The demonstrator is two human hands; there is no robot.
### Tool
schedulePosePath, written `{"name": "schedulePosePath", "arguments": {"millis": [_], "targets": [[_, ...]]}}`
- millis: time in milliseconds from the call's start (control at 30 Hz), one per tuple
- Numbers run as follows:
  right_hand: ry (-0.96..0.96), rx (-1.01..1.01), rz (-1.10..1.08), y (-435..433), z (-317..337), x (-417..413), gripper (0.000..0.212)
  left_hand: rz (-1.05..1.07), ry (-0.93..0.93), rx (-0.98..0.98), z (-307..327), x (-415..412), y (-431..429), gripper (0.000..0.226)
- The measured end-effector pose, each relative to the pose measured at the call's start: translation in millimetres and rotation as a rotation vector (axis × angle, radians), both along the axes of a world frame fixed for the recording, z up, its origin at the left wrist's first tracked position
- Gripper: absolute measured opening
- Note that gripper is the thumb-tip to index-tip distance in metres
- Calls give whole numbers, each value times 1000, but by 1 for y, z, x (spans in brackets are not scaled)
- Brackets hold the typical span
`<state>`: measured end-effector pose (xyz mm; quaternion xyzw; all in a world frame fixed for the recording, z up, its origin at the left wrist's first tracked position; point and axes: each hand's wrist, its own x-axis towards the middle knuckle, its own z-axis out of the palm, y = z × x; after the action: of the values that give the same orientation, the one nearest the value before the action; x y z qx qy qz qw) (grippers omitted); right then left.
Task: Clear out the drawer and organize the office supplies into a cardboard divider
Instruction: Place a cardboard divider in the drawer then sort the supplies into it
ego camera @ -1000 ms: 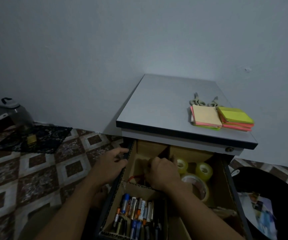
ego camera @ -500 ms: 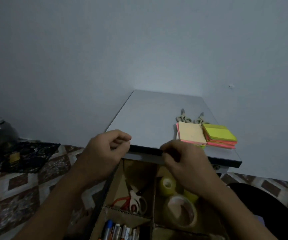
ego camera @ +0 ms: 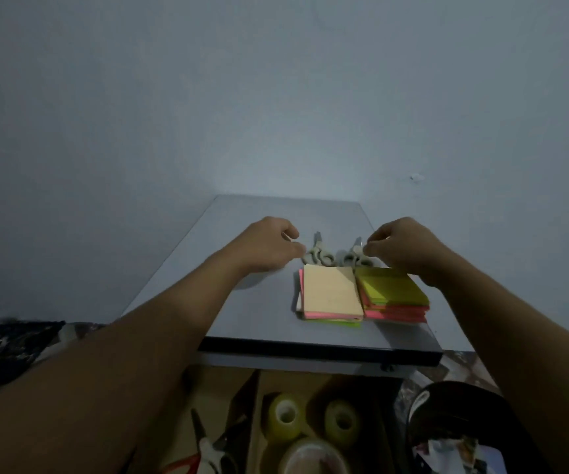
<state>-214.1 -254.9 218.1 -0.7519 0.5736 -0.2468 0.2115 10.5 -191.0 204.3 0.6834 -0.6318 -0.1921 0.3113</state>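
Scissors (ego camera: 319, 256), grey-handled, left hand (ego camera: 266, 246), right hand (ego camera: 402, 246), fingers (ego camera: 297, 249) curled at handles, grip unclear

The one camera, worn on the person's head, is looking forward and somewhat down from just behind the near edge of the table (ego camera: 262, 316). It is sitting close enough that both forearms are stretching up from the bottom corners to the left hand (ego camera: 269, 248) and right hand (ego camera: 402, 248). It is facing the wall (ego camera: 276, 97), which is filling the upper half, while the drawer (ego camera: 293, 381) is showing only along the bottom edge.
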Motion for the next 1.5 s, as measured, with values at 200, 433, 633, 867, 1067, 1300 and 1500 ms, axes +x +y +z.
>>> {"name": "schedulePosePath", "arguments": {"millis": [200,433,633,867,1067,1300,1500], "targets": [[185,78,-22,-41,-13,15,40,-11,-147,75,-16,-24,-53,49],[228,169,-69,-54,-17,22,45,79,-272,150,-26,-29,-89,46],[229,147,-59,-56,-22,23,48,177,-235,149,-27,-16,-86,29],[195,99,-66,-53,-23,30,30,238,-126,44,-22,1,-68,22],[78,54,-72,-44,-2,31,32,291,6,-66,-9,24,-31,11],[-74,-69,81,14,31,29,18,183,71,-234,11,57,45,21],[-185,-100,164,88,29,29,24,165,164,-272,14,64,128,18]]}}
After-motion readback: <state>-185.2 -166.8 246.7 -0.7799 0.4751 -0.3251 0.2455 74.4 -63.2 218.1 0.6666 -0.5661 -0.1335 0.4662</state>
